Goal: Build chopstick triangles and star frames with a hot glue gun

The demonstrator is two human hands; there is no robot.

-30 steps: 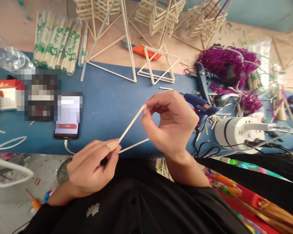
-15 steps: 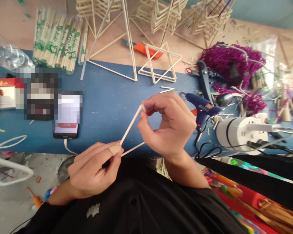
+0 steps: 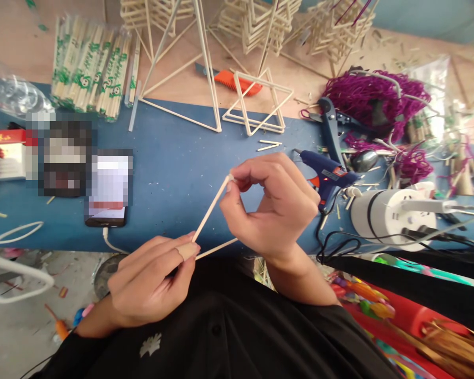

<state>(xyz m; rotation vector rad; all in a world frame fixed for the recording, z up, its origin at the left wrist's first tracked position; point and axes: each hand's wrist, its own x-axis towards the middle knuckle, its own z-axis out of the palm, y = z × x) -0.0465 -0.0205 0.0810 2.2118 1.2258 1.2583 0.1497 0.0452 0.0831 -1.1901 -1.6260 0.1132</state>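
Between my hands a slim wooden stick [image 3: 210, 212] runs at a slant. My right hand [image 3: 274, 208] pinches its upper end with thumb and forefinger, where a small pale bit shows at the tip. At its lower end the fingers and thumb of my left hand [image 3: 152, 279] are pressed together on it. A second stick [image 3: 217, 248] goes from my left fingertips towards my right wrist and passes out of sight behind it. The fingers hide whether the two sticks are joined at the left. Beyond my hands, two short stick pieces [image 3: 269, 145] lie on the blue table [image 3: 169, 168].
A blue glue gun [image 3: 326, 171] lies right of my right hand, near a white power socket block [image 3: 391, 216] with cables. Purple string [image 3: 375, 102] is heaped behind. Stick frames [image 3: 256, 105] and bagged chopsticks [image 3: 90, 71] stand or lie at the back; a phone [image 3: 108, 187] is left.
Both hands keep their grip on the stick and have hardly moved. The view has shifted very slightly.
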